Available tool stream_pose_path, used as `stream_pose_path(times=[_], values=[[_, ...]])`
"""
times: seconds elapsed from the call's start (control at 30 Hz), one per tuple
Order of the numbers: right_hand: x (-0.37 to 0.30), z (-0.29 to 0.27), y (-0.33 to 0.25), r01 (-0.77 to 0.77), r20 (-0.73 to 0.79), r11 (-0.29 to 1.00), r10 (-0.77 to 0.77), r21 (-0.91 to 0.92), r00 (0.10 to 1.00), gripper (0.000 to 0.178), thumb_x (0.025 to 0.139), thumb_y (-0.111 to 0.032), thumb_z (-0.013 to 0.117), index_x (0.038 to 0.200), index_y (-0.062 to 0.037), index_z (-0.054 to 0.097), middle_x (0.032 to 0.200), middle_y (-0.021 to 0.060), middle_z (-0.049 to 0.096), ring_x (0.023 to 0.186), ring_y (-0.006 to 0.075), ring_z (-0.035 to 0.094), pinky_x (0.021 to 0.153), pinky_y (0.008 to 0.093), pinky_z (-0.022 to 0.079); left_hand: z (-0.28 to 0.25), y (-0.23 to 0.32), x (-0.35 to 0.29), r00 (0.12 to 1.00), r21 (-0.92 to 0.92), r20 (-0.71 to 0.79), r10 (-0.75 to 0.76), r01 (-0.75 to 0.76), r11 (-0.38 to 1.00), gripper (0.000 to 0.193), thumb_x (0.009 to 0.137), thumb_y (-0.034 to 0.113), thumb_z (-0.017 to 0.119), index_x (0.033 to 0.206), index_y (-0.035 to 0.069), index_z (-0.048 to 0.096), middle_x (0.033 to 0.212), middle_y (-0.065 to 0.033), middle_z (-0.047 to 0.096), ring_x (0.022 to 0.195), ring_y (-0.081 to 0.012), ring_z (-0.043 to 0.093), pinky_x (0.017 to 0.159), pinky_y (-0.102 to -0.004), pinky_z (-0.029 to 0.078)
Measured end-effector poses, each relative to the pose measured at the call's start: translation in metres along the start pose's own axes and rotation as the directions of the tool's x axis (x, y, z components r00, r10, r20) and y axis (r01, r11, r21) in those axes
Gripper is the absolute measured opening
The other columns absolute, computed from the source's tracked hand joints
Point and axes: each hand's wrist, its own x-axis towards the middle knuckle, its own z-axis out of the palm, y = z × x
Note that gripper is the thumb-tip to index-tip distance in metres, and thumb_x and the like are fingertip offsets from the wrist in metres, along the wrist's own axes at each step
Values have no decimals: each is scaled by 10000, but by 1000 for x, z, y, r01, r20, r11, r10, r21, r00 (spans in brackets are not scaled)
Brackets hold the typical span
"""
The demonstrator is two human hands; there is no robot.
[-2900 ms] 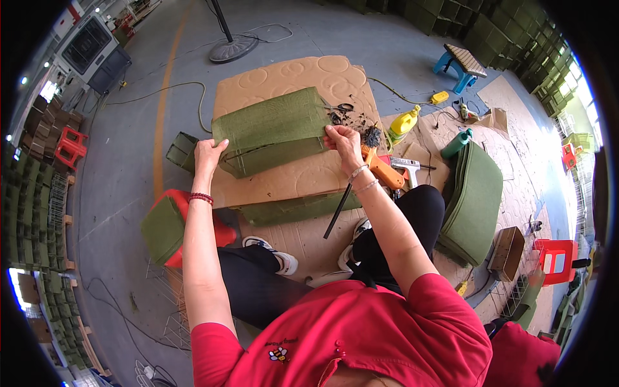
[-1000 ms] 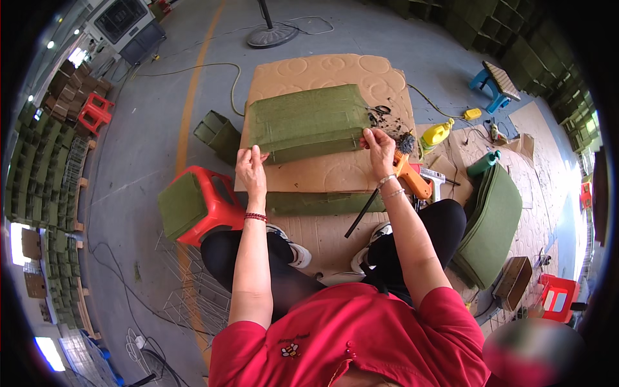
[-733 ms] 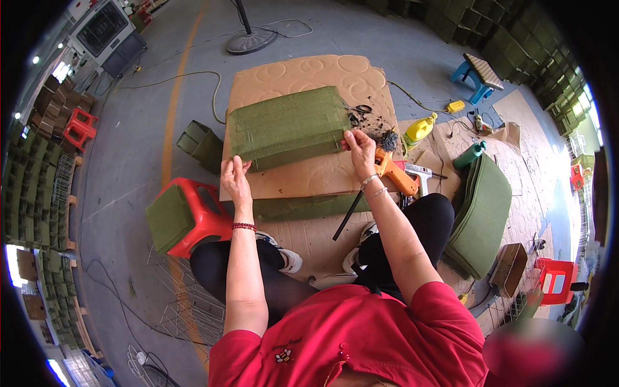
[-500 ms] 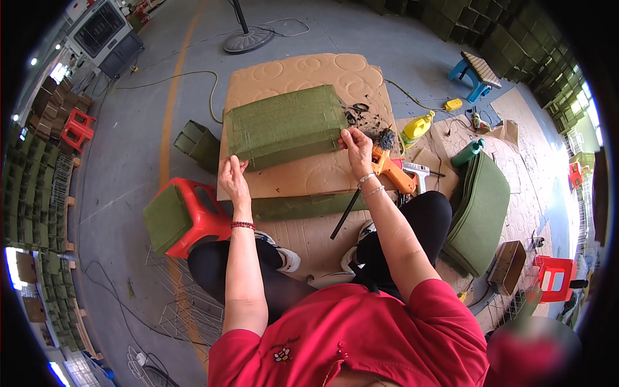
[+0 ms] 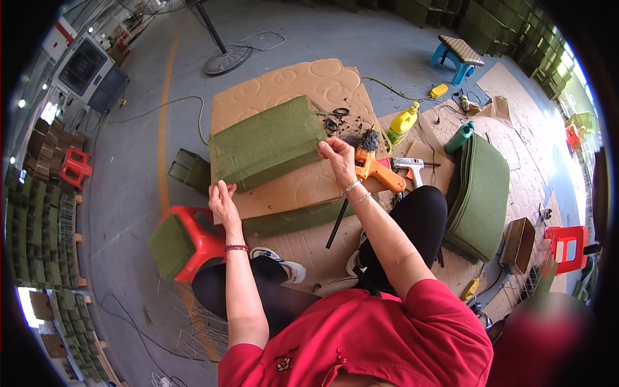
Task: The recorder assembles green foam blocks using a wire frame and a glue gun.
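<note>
A long green felt-covered box [image 5: 267, 143] lies on a cardboard sheet [image 5: 290, 190] in front of me. My left hand [image 5: 223, 204] pinches its near left corner between thumb and fingers. At the near right corner, my right hand [image 5: 338, 160] grips the edge the same way. Just right of that hand rests an orange glue gun [image 5: 385, 174] with a dark, clogged-looking tip. A white glue gun [image 5: 410, 165] lies beyond it. Scissors [image 5: 339, 112] sit past the box's far right corner, among dark scraps.
A red stool [image 5: 205, 248] bearing green felt stands at my left, near an open green box [image 5: 188, 168]. To the right are a yellow bottle [image 5: 404, 121], a green bottle [image 5: 459, 137] and stacked green felt sheets [image 5: 480, 200]. Cords cross the floor; a blue-legged stool [image 5: 456, 57] stands far right.
The view has shifted, and the box appears slightly lower and further left, more tilted. Both hands keep their hold on its near corners.
</note>
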Motion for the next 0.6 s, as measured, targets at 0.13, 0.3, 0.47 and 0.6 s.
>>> stream_pose_path(times=[0.13, 0.3, 0.47, 0.6], values=[[-4, 6, 2, 61, -30, 994, -58, 92, 998, 108, 866, -121, 668, 866, -19, 632, 764, -10, 628, 651, 67, 573, 572, 209, 455, 3, 2, 1, 999, -19, -21, -40, 40, 999, 337, 967, 240, 530, 767, -31, 513, 846, -22, 471, 733, -112, 569, 762, -298, 541], [-13, 26, -5, -48, -52, 992, 55, 120, 997, 130, 918, -162, 601, 919, -39, 560, 759, 4, 599, 595, 113, 643, 467, 190, 428, -7, -2, 9, 998, 46, -45, -42, 44, 998, 292, 972, 259, 519, 823, 10, 546, 783, -41, 536, 713, -120, 582, 768, -312, 538], [-15, 32, -10, -113, -97, 938, 152, 328, 984, 161, 952, -135, 520, 1009, 9, 478, 849, 91, 595, 671, 204, 683, 498, 236, 519, -1, 1, 10, 996, 51, -12, -90, 91, 995, 312, 970, 283, 521, 809, 17, 536, 782, -39, 545, 722, -131, 577, 757, -307, 538], [-14, 33, -4, -105, -93, 854, 176, 509, 980, 130, 950, -109, 513, 970, 11, 468, 833, 99, 590, 727, 238, 691, 619, 266, 585, 4, 2, 2, 991, 54, -21, -133, 134, 989, 316, 971, 285, 517, 833, 1, 533, 808, -58, 547, 754, -139, 568, 758, -305, 539]])
